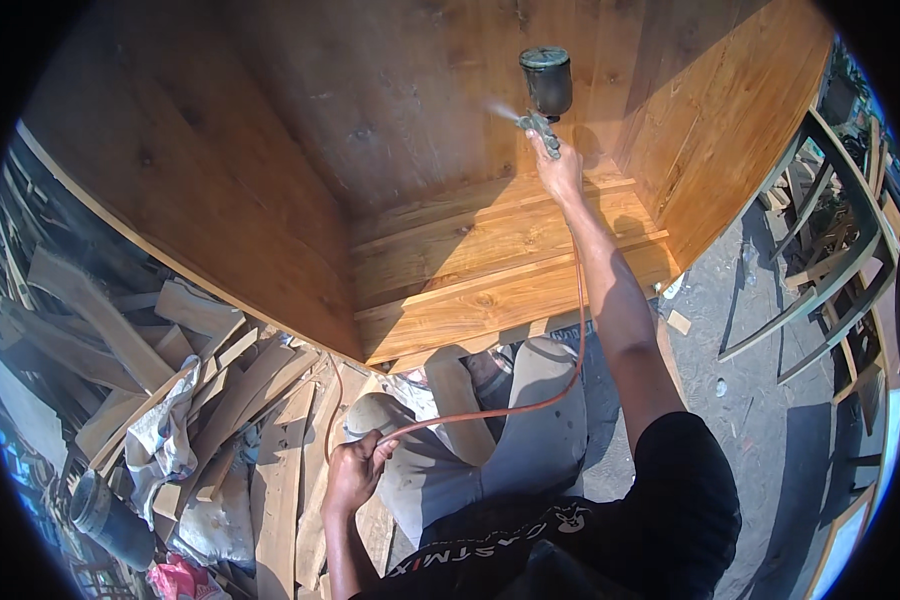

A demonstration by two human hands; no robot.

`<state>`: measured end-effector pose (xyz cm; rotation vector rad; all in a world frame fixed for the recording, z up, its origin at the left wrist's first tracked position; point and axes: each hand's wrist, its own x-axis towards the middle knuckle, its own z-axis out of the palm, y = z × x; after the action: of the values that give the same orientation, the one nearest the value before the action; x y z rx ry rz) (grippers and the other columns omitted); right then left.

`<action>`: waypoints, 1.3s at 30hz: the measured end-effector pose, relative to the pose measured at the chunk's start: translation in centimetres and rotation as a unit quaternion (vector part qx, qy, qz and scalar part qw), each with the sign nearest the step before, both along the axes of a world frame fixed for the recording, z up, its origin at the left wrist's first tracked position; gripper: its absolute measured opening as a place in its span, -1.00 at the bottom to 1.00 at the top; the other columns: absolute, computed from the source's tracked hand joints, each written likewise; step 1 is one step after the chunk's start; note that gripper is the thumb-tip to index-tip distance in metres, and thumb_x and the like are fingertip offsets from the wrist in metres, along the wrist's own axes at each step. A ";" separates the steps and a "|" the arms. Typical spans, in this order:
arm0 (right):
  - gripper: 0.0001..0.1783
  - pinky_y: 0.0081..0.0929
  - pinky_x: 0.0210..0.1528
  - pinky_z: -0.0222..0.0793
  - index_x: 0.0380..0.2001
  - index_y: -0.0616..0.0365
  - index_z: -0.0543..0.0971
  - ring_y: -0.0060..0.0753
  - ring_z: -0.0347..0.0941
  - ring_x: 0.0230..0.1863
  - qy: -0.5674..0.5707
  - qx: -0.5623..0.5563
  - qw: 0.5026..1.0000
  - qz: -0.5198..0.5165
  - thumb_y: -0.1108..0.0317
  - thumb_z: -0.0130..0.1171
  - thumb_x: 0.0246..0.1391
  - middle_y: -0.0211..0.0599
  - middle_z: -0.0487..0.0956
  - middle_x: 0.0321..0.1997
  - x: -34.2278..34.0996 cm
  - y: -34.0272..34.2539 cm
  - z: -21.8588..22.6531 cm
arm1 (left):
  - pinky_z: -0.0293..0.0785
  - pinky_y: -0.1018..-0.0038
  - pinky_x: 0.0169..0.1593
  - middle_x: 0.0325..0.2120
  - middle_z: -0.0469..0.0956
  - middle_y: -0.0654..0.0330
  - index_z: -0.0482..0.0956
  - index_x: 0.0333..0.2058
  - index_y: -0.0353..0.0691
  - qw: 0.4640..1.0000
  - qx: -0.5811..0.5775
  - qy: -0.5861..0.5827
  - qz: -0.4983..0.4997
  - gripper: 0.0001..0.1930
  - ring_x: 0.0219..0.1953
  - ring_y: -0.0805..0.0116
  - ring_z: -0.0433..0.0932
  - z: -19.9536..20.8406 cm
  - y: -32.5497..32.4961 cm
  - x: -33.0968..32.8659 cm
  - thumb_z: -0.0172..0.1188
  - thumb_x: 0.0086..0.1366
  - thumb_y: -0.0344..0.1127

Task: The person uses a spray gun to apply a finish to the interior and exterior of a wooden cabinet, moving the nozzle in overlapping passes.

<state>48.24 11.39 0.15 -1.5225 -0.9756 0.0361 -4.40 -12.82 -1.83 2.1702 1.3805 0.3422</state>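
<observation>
Head view: your hands are well apart, each closed on part of one spraying rig, before a varnished orange-brown wooden cabinet (pixel 280 200).
Right hand (pixel 560 170): wrapped round the grip of a small grey metal spray gun (pixel 540 135), your arm stretched inside the cabinet, seemingly to bring the nozzle near the back panel.
Cup: the dark, round, lidded cup (pixel 548 85) stands nearly upright above the gun, probably so its contents feed down.
Mist: a pale white mist (pixel 501 109) leaves the nozzle leftward.
Left hand (pixel 356 475): closed on a thin orange-brown flexible hose (pixel 490 413) beside your left knee, likely keeping slack off the varnish.
Hose run: beside your right forearm, then across your lap, the loose curve presumably giving reach.
</observation>
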 end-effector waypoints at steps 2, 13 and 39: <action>-0.36 -0.07 -0.16 0.51 -0.24 0.30 0.70 0.16 0.65 -0.31 0.019 -0.041 0.999 0.007 -0.21 0.26 0.36 0.18 0.67 -0.41 0.2 0.5 -2.6 | 0.49 0.10 -0.37 -0.60 0.58 -0.08 0.56 -0.34 -0.31 1.000 0.009 0.003 -0.001 -0.60 -0.50 -0.16 0.62 0.1 -0.1 0.2 0.27 0.53 -0.05; -0.32 0.15 -0.08 0.51 -0.23 0.28 0.72 0.43 0.64 -0.12 0.029 -0.135 0.990 0.004 -0.27 0.22 0.36 0.31 0.69 -0.29 0.5 3.5 -15.4 | 0.51 0.10 -0.33 -0.56 0.60 -0.04 0.61 -0.35 -0.28 0.999 -0.022 0.024 0.007 -0.62 -0.45 -0.14 0.64 -1.0 0.1 0.6 0.29 0.51 -0.05; -0.30 -0.10 -0.25 0.48 -0.37 0.29 0.63 -0.03 0.55 -0.44 -0.082 0.094 0.992 0.022 -0.28 0.26 0.35 0.04 0.59 -0.53 -2.4 1.1 19.1 | 0.50 0.09 -0.38 -0.58 0.58 -0.08 0.75 -0.24 -0.21 0.998 0.056 0.010 -0.021 -0.65 -0.46 -0.18 0.62 -2.0 0.3 0.3 0.32 0.48 -0.01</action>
<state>45.81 12.48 19.20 -1.3455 -1.1117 -0.1494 -4.08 -12.49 -3.78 2.2957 1.3541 0.3912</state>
